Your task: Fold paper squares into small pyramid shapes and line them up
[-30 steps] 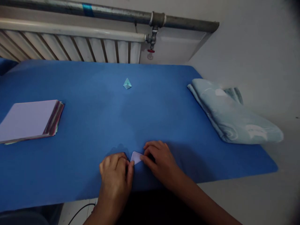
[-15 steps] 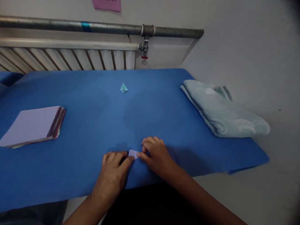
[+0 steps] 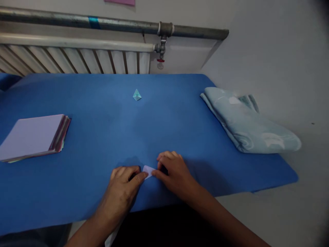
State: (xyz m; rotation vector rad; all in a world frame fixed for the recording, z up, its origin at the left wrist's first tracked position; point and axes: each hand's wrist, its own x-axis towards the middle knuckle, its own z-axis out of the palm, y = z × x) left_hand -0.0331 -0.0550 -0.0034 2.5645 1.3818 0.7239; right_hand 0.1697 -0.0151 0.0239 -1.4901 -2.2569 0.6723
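Observation:
A small piece of pale lilac paper (image 3: 148,170) lies near the front edge of the blue table, between my two hands. My left hand (image 3: 122,188) has its thumb on the paper's lower left part, with the fingers curled beside it. From the right, my right hand (image 3: 175,172) pinches the paper's right corner with the thumb, its other fingers curled above. Farther back on the table is a small folded turquoise paper piece (image 3: 137,95).
A stack of coloured paper (image 3: 32,136) lies at the left of the blue table (image 3: 102,130). On the right is a folded light green cloth (image 3: 246,120). Behind the table run a radiator (image 3: 89,61) and a metal pipe (image 3: 123,24) with a red-handled valve (image 3: 160,60).
The camera view has shifted slightly. Both hands keep nearly the same hold on the lilac paper, and the objects on the table have stayed in place.

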